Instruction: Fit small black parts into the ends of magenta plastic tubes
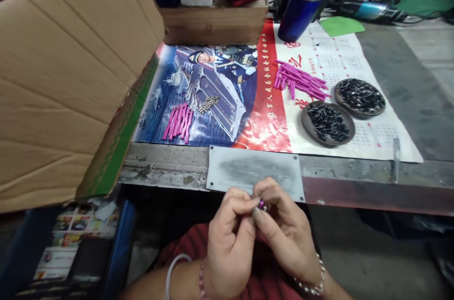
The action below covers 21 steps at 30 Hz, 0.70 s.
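My left hand [232,238] and my right hand [285,231] meet fingertip to fingertip in front of the bench edge. Pinched between them is a small magenta piece [261,204], mostly hidden by the fingers. Just beyond the hands, a grey metal plate [255,170] is fixed to the table edge. Farther back lie a row of wavy magenta pieces [179,121], a little heap of shiny metal balls [208,104] and a pile of slim magenta pieces [301,80]. Two round dishes at the right hold small black parts [328,122].
A large cardboard flap [71,77] rises at the left. A printed poster [227,125] covers the tabletop. At the back stand a wooden box [213,25] and a blue tumbler [300,13]. A clear slim object [396,160] lies near the right front edge.
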Each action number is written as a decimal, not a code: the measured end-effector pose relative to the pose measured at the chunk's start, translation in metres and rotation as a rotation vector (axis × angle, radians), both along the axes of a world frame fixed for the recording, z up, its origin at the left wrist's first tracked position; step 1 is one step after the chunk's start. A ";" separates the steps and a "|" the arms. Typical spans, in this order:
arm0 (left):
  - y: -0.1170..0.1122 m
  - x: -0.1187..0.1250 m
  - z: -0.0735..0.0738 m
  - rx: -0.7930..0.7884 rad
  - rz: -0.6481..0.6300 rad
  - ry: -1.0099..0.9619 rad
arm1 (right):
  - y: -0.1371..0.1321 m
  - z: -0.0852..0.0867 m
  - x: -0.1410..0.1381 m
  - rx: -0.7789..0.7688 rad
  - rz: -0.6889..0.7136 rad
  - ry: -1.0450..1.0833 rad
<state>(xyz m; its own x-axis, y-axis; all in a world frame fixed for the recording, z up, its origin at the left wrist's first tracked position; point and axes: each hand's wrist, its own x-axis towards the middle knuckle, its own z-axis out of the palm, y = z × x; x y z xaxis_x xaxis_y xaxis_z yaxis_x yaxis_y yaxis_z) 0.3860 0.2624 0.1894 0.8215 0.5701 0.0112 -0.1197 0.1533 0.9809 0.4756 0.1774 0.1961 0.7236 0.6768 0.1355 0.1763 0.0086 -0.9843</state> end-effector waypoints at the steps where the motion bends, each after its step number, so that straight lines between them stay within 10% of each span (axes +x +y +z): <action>1: 0.000 0.001 0.000 -0.005 0.006 0.001 | 0.000 -0.001 -0.001 0.009 -0.010 0.003; 17: -0.005 0.007 -0.002 0.025 0.032 0.045 | 0.000 -0.011 0.004 -0.043 -0.190 -0.356; 21: -0.006 0.005 0.000 -0.039 0.031 0.065 | -0.001 -0.008 0.006 -0.069 0.010 -0.057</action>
<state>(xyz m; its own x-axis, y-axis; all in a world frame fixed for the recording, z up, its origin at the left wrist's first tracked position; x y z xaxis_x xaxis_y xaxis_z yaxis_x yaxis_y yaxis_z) 0.3906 0.2566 0.1890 0.8015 0.5945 -0.0643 -0.0611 0.1883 0.9802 0.4819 0.1769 0.1880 0.7094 0.6928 0.1292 0.2327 -0.0573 -0.9709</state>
